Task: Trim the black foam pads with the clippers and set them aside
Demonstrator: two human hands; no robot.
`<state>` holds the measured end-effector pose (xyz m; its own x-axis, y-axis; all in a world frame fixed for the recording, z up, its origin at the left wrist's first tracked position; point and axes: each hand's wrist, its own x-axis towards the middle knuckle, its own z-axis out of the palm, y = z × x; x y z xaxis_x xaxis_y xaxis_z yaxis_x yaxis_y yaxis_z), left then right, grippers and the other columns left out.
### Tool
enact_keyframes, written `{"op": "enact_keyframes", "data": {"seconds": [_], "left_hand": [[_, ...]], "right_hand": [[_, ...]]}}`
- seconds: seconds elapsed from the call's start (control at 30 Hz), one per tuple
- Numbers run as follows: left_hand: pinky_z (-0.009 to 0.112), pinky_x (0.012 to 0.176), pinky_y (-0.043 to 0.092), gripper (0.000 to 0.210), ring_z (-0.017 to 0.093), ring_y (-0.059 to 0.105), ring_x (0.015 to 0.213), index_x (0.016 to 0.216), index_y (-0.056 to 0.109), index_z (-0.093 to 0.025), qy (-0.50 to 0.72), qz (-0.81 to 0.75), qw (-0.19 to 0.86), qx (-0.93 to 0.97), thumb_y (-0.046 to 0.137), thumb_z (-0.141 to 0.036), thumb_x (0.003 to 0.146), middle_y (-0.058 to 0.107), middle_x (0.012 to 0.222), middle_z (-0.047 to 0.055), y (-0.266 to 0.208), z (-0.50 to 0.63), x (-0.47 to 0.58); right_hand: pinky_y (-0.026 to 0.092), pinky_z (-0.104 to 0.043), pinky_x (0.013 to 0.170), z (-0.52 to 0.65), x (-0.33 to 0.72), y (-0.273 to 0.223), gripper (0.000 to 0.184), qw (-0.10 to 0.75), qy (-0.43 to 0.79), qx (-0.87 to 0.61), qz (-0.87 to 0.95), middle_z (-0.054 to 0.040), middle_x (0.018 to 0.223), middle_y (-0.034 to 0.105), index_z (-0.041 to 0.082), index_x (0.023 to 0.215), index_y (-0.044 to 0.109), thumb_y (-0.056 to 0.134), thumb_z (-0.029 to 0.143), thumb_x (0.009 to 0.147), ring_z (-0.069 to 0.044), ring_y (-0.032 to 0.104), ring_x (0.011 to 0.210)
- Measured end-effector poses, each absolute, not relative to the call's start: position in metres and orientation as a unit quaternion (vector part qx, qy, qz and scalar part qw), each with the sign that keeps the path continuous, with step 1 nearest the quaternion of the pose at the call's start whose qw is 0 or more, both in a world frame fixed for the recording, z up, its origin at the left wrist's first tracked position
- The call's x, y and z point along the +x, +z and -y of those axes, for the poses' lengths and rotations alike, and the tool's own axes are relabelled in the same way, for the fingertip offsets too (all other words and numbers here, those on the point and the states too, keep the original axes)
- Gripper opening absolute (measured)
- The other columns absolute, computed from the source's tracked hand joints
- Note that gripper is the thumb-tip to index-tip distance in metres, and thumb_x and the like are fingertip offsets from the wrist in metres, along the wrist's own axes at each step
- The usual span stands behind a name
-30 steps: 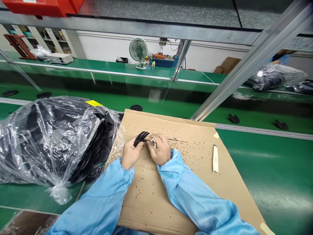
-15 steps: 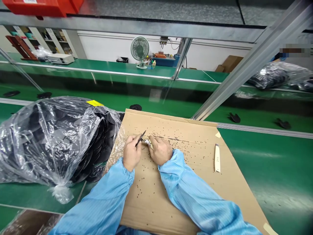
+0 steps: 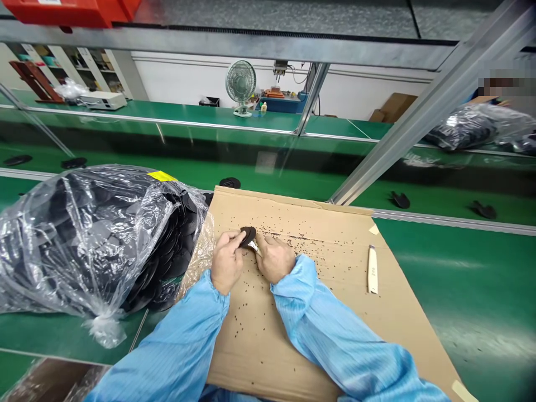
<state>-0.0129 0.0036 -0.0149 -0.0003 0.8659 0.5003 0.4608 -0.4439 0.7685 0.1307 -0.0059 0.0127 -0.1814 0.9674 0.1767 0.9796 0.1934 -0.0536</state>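
Observation:
Over the cardboard sheet (image 3: 268,335), my left hand (image 3: 226,261) pinches a black rounded plastic piece (image 3: 248,234) between thumb and fingers. The piece shows its flat face and looks like two overlapping discs. Close on its right, my right hand (image 3: 276,259) is closed around small silver nail clippers (image 3: 253,245), their front end at the piece's lower edge. My fingers hide most of the clippers, so whether they touch the piece is unclear. Many tiny black bits (image 3: 301,239) lie scattered on the cardboard.
On the left lies a large clear bag (image 3: 62,240) full of black pieces. A cream-coloured cutter handle (image 3: 372,269) rests on the cardboard's right side. Behind is a green conveyor belt (image 3: 285,178) with several black parts. A slanted metal post (image 3: 402,128) stands on the right, under a shelf.
My left hand has turned the black piece from edge-on to showing its flat face. The clippers have tilted in my right hand. Both hands stay in nearly the same place.

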Motion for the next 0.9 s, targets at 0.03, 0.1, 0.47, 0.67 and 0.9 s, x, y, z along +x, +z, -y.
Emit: {"op": "enact_keyframes", "data": {"seconds": [0.03, 0.1, 0.47, 0.67, 0.9], "left_hand": [[0.033, 0.091, 0.049, 0.044, 0.019, 0.06, 0.097, 0.11, 0.069, -0.022, 0.516, -0.49, 0.207, 0.671, 0.046, -0.004, 0.078, 0.062, 0.101, 0.008, -0.015, -0.004, -0.013], [0.033, 0.09, 0.05, 0.038, 0.019, 0.061, 0.096, 0.109, 0.07, -0.022, 0.523, -0.498, 0.23, 0.653, 0.049, -0.008, 0.08, 0.064, 0.101, 0.008, -0.017, -0.005, -0.012], [0.032, 0.089, 0.051, 0.03, 0.017, 0.062, 0.094, 0.107, 0.07, -0.02, 0.514, -0.513, 0.262, 0.636, 0.053, -0.013, 0.083, 0.065, 0.099, 0.007, -0.02, -0.005, -0.012], [0.032, 0.09, 0.051, 0.03, 0.018, 0.062, 0.094, 0.104, 0.071, -0.02, 0.524, -0.505, 0.282, 0.625, 0.053, -0.012, 0.082, 0.065, 0.098, 0.007, -0.018, -0.004, -0.011], [0.031, 0.074, 0.054, 0.033, 0.014, 0.064, 0.07, 0.105, 0.067, -0.011, 0.552, -0.463, 0.56, 0.409, 0.063, -0.029, 0.078, 0.069, 0.087, 0.009, -0.013, -0.007, -0.002]], "right_hand": [[0.038, -0.03, 0.067, 0.006, 0.13, 0.013, 0.033, 0.086, -0.032, -0.637, 0.765, -0.0078, 0.09, 0.068, 0.021, 0.117, 0.059, 0.051, 0.025, 0.085, -0.024, 0.061, 0.084], [0.039, -0.03, 0.067, 0.006, 0.13, 0.013, 0.031, 0.087, -0.024, -0.646, 0.758, -0.0072, 0.092, 0.068, 0.022, 0.116, 0.059, 0.051, 0.026, 0.086, -0.023, 0.061, 0.085], [0.041, -0.029, 0.067, 0.008, 0.131, 0.027, 0.028, 0.004, 0.027, -0.667, 0.745, -0.0063, 0.1, 0.065, 0.026, 0.114, 0.054, 0.046, 0.027, 0.088, -0.022, 0.063, 0.088], [0.041, -0.029, 0.065, 0.008, 0.131, 0.026, 0.025, -0.002, 0.046, -0.665, 0.745, -0.0058, 0.096, 0.066, 0.025, 0.11, 0.056, 0.044, 0.025, 0.088, -0.022, 0.064, 0.082], [0.041, -0.028, 0.072, 0.005, 0.132, 0.009, 0.024, 0.131, 0.048, -0.65, 0.747, -0.0066, 0.099, 0.066, 0.02, 0.106, 0.06, 0.046, 0.027, 0.088, -0.021, 0.061, 0.09]]}}
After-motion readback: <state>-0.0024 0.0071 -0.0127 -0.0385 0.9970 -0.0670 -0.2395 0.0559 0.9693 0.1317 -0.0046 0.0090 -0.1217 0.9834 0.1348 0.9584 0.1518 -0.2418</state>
